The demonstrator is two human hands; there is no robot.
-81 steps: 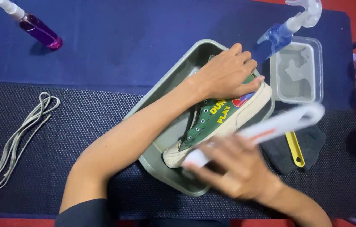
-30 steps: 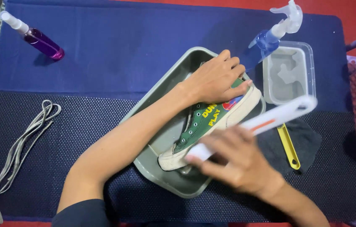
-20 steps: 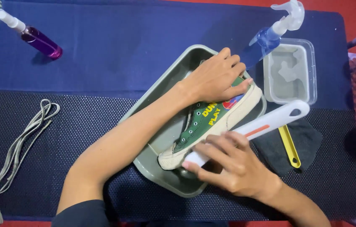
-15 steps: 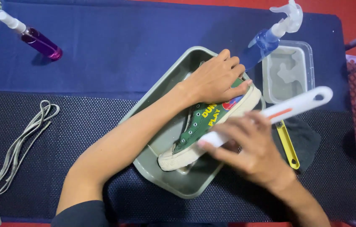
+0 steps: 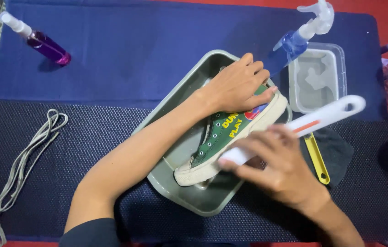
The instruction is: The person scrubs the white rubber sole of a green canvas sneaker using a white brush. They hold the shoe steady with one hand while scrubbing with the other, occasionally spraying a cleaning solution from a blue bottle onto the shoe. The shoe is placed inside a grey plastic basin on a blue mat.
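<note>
A green canvas sneaker (image 5: 223,137) with a white sole lies on its side in a grey metal tray (image 5: 180,160). My left hand (image 5: 237,84) presses down on the heel end of the sneaker and holds it steady. My right hand (image 5: 278,164) grips a white brush (image 5: 329,114) with an orange stripe on its handle. The brush head is against the sneaker's white sole, hidden under my fingers, and the handle points up to the right.
A clear plastic tub (image 5: 317,77) and a blue trigger spray bottle (image 5: 299,36) stand behind the tray. A purple spray bottle (image 5: 43,43) lies far left. Grey shoelaces (image 5: 24,160) lie at left. A yellow-handled tool (image 5: 316,158) rests on a dark cloth (image 5: 336,153).
My right hand has slid the brush back and forth along the sneaker's sole, ending further right than a second ago. My left hand has stayed on the sneaker.
</note>
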